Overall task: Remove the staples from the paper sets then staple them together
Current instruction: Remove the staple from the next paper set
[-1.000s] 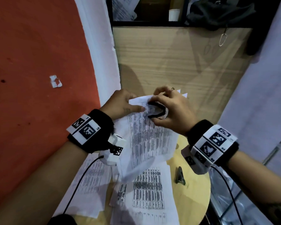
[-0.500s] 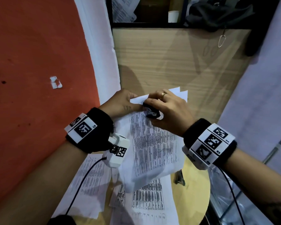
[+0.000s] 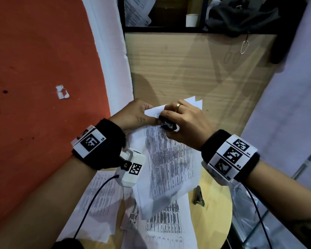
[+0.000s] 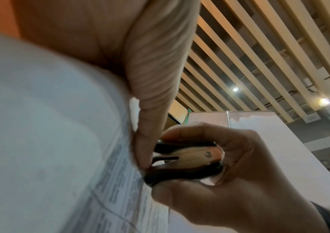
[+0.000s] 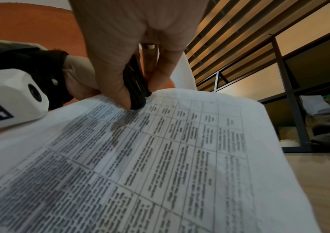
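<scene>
My left hand [image 3: 138,115] pinches the top left corner of a printed paper set [image 3: 171,164], held up above the round table; its thumb [image 4: 150,129] lies on the page. My right hand [image 3: 183,123] squeezes a black staple remover [image 3: 168,125] against that corner. The left wrist view shows the staple remover [image 4: 188,162] pressed together between thumb and fingers, its claws at the paper edge by my left thumb. In the right wrist view the staple remover [image 5: 136,88] bites the top edge of the paper set [image 5: 160,157]. The staple itself is hidden.
More printed sheets [image 3: 162,223] lie on the round wooden table [image 3: 214,218], some overhanging its left side [image 3: 97,203]. A small dark stapler [image 3: 198,195] lies to the right of them. A wooden cabinet [image 3: 196,65] stands behind; an orange floor [image 3: 34,87] spreads left.
The staple remover, open a second ago, is now squeezed together at the paper's corner. My right hand has rolled over it, and the paper set has shifted slightly up and left.
</scene>
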Action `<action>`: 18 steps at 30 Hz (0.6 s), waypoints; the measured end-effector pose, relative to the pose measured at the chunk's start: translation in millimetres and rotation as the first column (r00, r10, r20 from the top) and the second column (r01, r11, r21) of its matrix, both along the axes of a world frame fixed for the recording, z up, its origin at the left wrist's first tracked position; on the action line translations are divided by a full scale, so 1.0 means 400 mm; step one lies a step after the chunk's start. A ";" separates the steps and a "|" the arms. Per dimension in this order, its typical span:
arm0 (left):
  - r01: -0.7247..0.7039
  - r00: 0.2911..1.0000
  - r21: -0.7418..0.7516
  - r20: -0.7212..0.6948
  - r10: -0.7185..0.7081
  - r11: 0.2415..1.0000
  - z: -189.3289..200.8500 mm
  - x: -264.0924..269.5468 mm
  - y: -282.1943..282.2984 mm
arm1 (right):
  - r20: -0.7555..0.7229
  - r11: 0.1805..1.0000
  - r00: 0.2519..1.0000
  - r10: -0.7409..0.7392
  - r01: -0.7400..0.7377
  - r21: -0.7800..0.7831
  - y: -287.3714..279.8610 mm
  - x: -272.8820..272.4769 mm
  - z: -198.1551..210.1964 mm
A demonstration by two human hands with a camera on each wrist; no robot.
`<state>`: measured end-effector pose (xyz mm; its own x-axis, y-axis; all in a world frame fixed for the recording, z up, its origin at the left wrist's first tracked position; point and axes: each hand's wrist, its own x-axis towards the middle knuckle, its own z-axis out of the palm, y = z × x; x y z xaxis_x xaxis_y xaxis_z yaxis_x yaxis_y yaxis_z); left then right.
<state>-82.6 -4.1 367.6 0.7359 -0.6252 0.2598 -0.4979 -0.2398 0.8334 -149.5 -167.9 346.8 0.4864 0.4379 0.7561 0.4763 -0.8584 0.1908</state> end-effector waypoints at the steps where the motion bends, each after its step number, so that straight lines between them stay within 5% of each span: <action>1: -0.003 1.000 -0.002 0.001 0.003 1.000 0.000 0.001 0.000 | 0.000 1.000 1.000 0.006 -0.006 0.002 0.000 0.002 -0.001; 10: 0.027 1.000 -0.019 -0.007 -0.027 0.999 -0.004 0.010 0.010 | -0.036 0.999 0.999 0.032 -0.032 -0.004 0.003 0.006 0.000; 18: 0.081 0.997 -0.084 -0.002 -0.081 0.993 -0.018 0.008 0.019 | -0.027 0.979 0.998 0.061 -0.055 0.199 0.001 -0.002 -0.027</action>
<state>-79.4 3.5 360.2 0.6854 -0.6587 0.3104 -0.5087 -0.1280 0.8514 -150.3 -167.6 335.8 0.4907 0.3096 0.8144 0.5295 -0.8483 0.0034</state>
